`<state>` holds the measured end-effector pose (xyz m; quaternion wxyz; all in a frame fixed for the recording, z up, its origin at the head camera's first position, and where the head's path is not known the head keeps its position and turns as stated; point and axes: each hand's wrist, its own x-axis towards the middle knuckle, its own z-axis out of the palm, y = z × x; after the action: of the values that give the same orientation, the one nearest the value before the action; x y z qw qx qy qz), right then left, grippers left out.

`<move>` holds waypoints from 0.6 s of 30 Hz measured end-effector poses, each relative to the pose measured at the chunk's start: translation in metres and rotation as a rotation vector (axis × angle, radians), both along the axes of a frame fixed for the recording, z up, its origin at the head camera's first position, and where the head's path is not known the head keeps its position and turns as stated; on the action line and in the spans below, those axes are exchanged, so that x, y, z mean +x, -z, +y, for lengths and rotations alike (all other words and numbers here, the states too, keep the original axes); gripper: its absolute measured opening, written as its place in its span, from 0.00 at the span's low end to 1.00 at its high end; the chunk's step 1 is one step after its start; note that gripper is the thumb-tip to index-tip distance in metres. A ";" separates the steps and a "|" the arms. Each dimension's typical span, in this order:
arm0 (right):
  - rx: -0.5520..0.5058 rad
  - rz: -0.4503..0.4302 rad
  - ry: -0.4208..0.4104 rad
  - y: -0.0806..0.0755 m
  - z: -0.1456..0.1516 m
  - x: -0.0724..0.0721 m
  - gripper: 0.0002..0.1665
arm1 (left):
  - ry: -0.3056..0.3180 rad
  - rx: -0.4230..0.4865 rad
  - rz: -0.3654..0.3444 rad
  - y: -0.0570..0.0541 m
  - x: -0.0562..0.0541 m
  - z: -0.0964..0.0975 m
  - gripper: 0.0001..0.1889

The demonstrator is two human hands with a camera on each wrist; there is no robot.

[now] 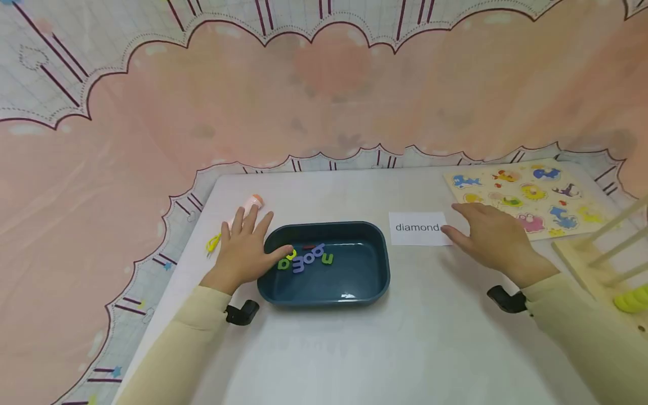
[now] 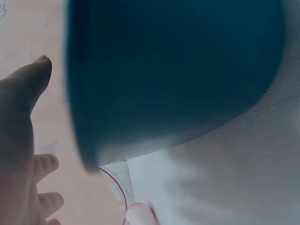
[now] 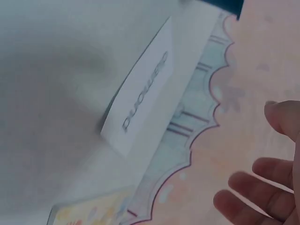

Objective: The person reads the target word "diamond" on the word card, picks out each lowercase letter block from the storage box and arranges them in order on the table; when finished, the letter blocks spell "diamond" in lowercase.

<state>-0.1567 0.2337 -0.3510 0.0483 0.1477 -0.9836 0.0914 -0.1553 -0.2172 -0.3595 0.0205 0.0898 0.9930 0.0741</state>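
Observation:
A dark blue tray stands on the white table, with several plastic letters in its left half: purple m, o and d, green a and n, a yellow one and a red piece. My left hand is at the tray's left end, fingers spread and thumb reaching over the rim; whether it touches cannot be told. In the left wrist view the tray's wall fills the top. To the right lies a white card printed "diamond". My right hand hovers by its right edge, fingers loosely extended, holding nothing.
An animal picture board lies at the back right. Nearer, a wooden frame with rods carries lime-green rings. Beyond the left hand are a pink-and-orange object and a small yellow item. A patterned cloth hangs behind.

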 end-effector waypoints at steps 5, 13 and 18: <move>-0.049 0.087 -0.071 -0.002 -0.021 0.007 0.27 | 0.018 0.119 0.013 0.009 0.008 -0.003 0.43; -0.134 0.137 -0.195 0.007 -0.055 0.008 0.22 | 0.016 0.335 0.009 0.024 0.024 -0.009 0.35; -0.171 0.104 -0.228 0.014 -0.071 0.010 0.22 | 0.010 0.427 -0.002 0.034 0.030 -0.011 0.34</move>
<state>-0.1466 0.1627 -0.3652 0.1007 0.2585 -0.9452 0.1718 -0.1251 -0.2277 -0.3940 0.0022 0.0971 0.9542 0.2829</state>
